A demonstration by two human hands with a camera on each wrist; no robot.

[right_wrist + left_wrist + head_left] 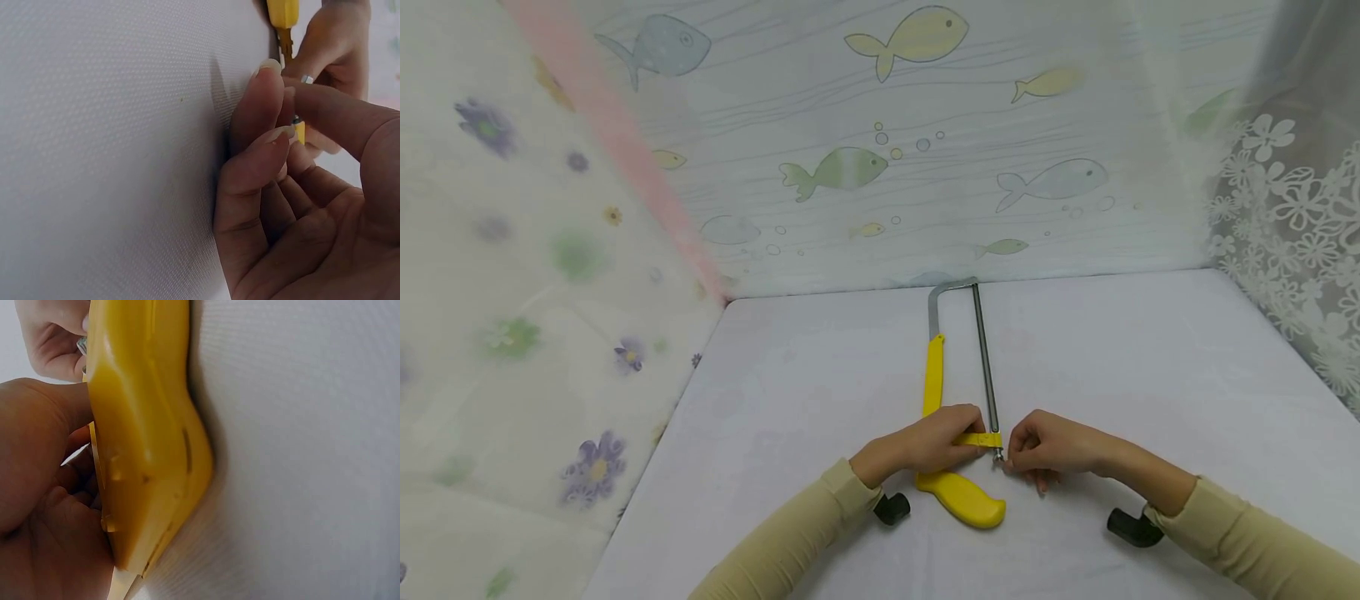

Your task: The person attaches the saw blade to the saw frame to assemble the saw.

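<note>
A hacksaw (933, 375) with a yellow handle and grey metal bow lies on the white table, its blade side turned right. My left hand (942, 437) grips the yellow frame, fingers curled around it above the handle. In the left wrist view the yellow handle (137, 425) fills the middle, with the left thumb against its edge. My right hand (1052, 446) pinches the small metal wing nut (997, 457) at the near end of the blade, just below the yellow blade holder (988, 439). The right wrist view shows the right fingers (253, 112) bent around it, mostly hiding it.
A white cloth covers the table (820, 358). Behind it hangs a fish-print curtain (925, 208), with a flower-print curtain (550, 333) at the left and white lace (1307, 208) at the right. Black wrist devices (1135, 528) sit under both sleeves.
</note>
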